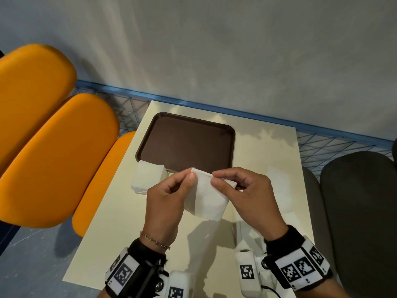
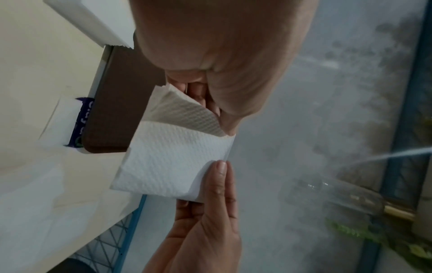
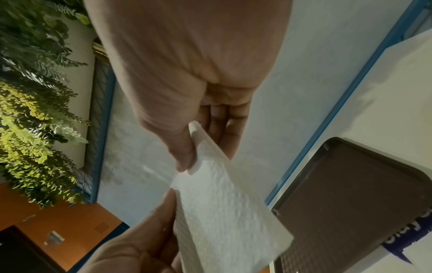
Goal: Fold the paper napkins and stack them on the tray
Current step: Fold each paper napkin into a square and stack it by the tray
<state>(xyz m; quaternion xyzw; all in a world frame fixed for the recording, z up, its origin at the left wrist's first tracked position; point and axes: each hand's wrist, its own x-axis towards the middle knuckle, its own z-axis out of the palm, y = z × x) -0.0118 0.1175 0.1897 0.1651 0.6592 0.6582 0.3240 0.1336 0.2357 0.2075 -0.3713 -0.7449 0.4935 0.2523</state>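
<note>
Both hands hold one white paper napkin [image 1: 206,196] in the air above the table's middle, just in front of the tray. My left hand [image 1: 191,177] pinches its upper left part with the thumb on top. My right hand [image 1: 214,178] pinches its upper right edge between thumb and forefinger. The napkin [image 2: 173,160] is partly folded, with one flap bent over near my left hand's fingers [image 2: 198,96]. The right wrist view shows my right hand [image 3: 194,147] nipping the napkin [image 3: 222,212] at a corner. The brown tray [image 1: 187,143] lies at the table's far side. A stack of flat napkins [image 1: 148,178] sits at its near left corner.
The cream table [image 1: 120,233] is small, and its edges are close on all sides. Orange chairs [image 1: 53,158] stand at the left and a dark chair [image 1: 361,211] at the right. A blue mesh rail [image 1: 322,127] and a wall run behind. A purple-printed wrapper [image 2: 79,123] lies beside the tray.
</note>
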